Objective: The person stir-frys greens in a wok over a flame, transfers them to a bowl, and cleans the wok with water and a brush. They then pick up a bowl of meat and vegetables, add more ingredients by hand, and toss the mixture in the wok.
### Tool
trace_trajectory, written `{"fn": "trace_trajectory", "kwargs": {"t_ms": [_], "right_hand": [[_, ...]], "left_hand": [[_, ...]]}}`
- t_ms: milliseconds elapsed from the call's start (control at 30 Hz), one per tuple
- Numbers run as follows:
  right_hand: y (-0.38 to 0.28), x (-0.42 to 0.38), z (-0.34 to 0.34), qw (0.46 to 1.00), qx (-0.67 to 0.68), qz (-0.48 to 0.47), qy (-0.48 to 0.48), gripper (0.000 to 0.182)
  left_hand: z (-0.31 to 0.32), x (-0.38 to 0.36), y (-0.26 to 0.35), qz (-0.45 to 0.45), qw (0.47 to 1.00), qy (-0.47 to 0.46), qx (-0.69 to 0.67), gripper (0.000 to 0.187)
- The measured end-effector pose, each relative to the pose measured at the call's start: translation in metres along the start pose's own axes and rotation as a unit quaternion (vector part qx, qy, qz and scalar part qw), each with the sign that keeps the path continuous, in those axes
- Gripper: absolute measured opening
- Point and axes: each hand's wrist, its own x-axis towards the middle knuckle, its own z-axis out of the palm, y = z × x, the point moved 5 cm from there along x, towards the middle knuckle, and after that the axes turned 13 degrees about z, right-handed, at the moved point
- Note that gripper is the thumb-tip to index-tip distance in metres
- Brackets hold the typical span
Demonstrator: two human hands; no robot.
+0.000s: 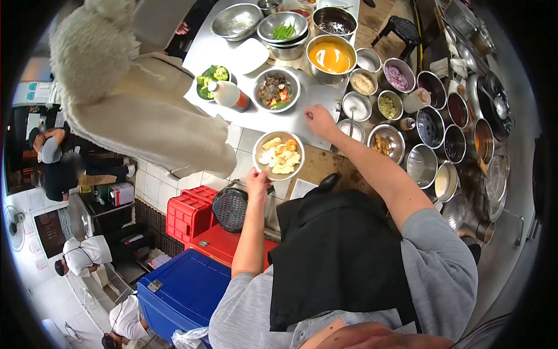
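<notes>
Left hand (256, 181): fingers gripping rim of steel bowl (260, 166) (pale and orange pieces inside) | Right hand (321, 120): hovering at steel counter (256, 113) edge, fingers loosely curled, holding nothing visible.

Stainless steel counter (256, 113) with items resting on it. Far end: stacked empty steel bowls (236, 21), a bowl of green beans (283, 28) and a bowl of dark sauce (334, 22). Centre: a white plate (249, 55), a large bowl of orange sauce (331, 56) and a bowl of mixed meat and vegetables (276, 89). Left edge: a dish of broccoli (210, 79) and a sauce bottle (229, 95) (lying on its side). Right: rows of small steel condiment cups (372, 96), one holding sliced red onion (399, 74).
</notes>
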Motion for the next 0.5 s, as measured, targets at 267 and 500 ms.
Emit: {"fn": "trace_trajectory", "kwargs": {"t_ms": [267, 500], "right_hand": [[-0.046, 0.049, -0.051, 0.955, 0.265, -0.017, 0.130, 0.032], [-0.008, -0.160, -0.070, 0.909, 0.262, -0.011, -0.324, 0.048]], "left_hand": [[0.096, 0.048, -0.043, -0.042, 0.998, -0.045, -0.023, 0.016], [0.115, 0.119, -0.016, -0.057, 0.997, 0.007, -0.050, 0.027]]}}
